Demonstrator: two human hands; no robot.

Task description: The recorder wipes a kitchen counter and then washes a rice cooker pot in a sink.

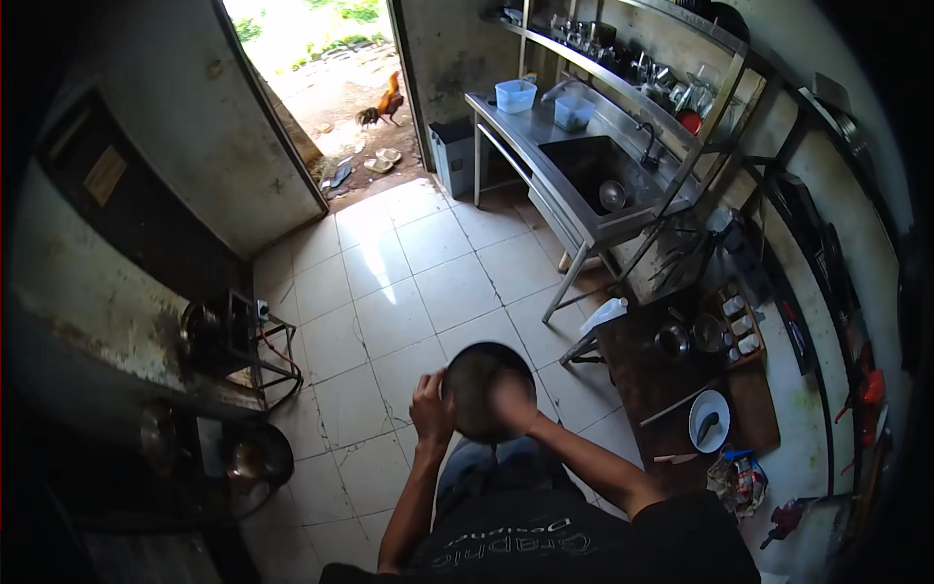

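Note:
A dark round pan (472, 380) is held up in front of my body, its inner face toward me. My left hand (431, 404) grips the pan's left rim, with the fingers curled at its edge. Over the right part of the pan's inside lies my right hand (513, 401), smeared by motion. Its fingers cannot be made out, nor whether it holds anything.
A steel sink (593, 175) with two clear plastic tubs stands at the back right. The low wooden table (623, 360) on the right bears a white bowl (708, 420). At left is a stove (229, 336). A rooster (389, 102) stands beyond the open doorway.

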